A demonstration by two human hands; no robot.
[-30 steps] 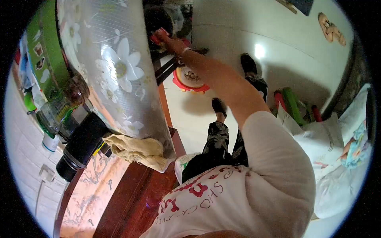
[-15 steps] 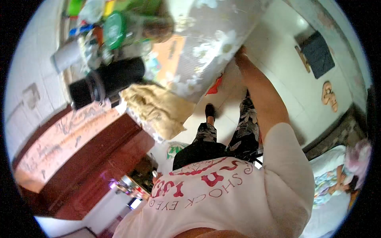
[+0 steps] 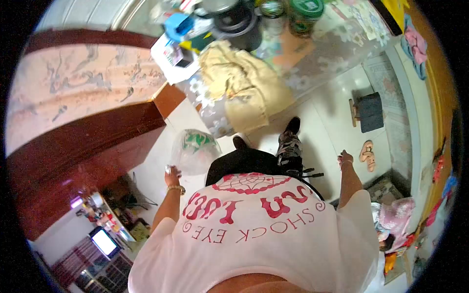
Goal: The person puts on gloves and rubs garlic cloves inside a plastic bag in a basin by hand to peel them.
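Observation:
My left hand (image 3: 173, 177), with a bracelet on its wrist, is at my left side with fingers curled. Something small and white shows at its fingertips, too small to name. Close to it, on the floor side, is a clear plastic bag (image 3: 188, 163) with a green print; whether the hand touches it I cannot tell. My right hand (image 3: 345, 158) hangs out to the right, loosely bent, fingers a little apart, with nothing visible in it. In front, a crumpled yellowish cloth (image 3: 244, 85) lies over the near edge of the flower-patterned table (image 3: 322, 66).
On the table stand a black pot (image 3: 237, 27), a green-lidded jar (image 3: 306, 17), a blue container (image 3: 178, 25) and a white box (image 3: 173, 61). A dark stool (image 3: 370, 112) and sandals (image 3: 367, 156) are on the floor to the right. A dark-red wooden furniture piece (image 3: 97, 136) lines the left.
The view has swung, so the table and cloth now lie straight ahead. My right hand, previously stretched forward by the table's edge, is drawn back to my side. My left hand has come into view.

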